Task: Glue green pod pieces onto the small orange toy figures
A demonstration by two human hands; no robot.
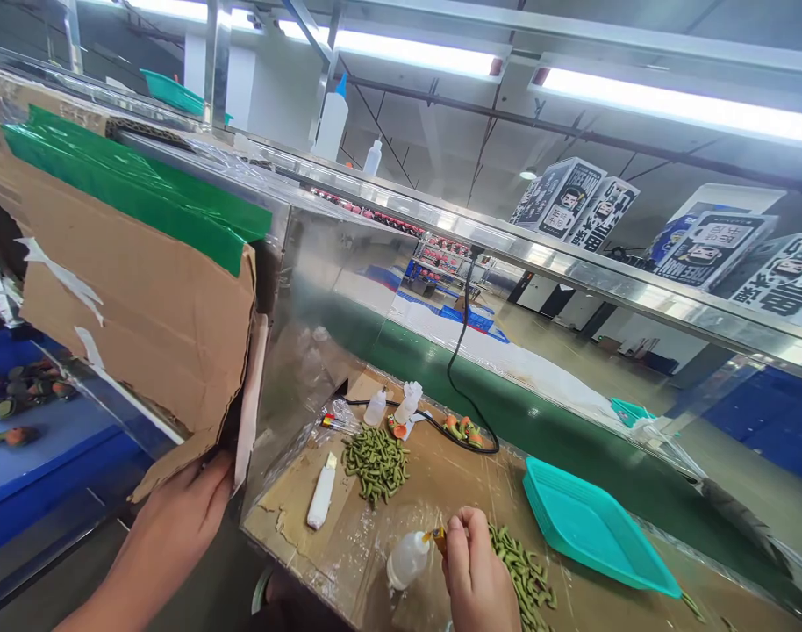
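Two bare hands are at work at a bench covered in taped-down cardboard. The left hand [177,518] reaches off to the side and its fingers are curled around the lower edge of a torn cardboard flap [138,298] that hangs beside the bench, with a strip of green film [138,189] running along its top. The right hand [476,570] sits low over the bench [440,491], fingers pinched shut on a small orange piece [439,537] held at the fingertips. Just beside that piece, touching or nearly touching it, lies a small clear squeeze bottle [407,558] on its side, its nozzle pointing toward the pinched piece. A scatter of small green pieces [526,575] lies right next to the right hand, and a second heap of green pieces [375,461] sits farther back. Between the heap and the left edge of the bench lies a white tube [322,493]. A teal tray [591,527] rests to the right, well apart from the hand. Behind the heap stand two small white bottles [394,405] and a black cable [463,377] that loops down onto the bench.
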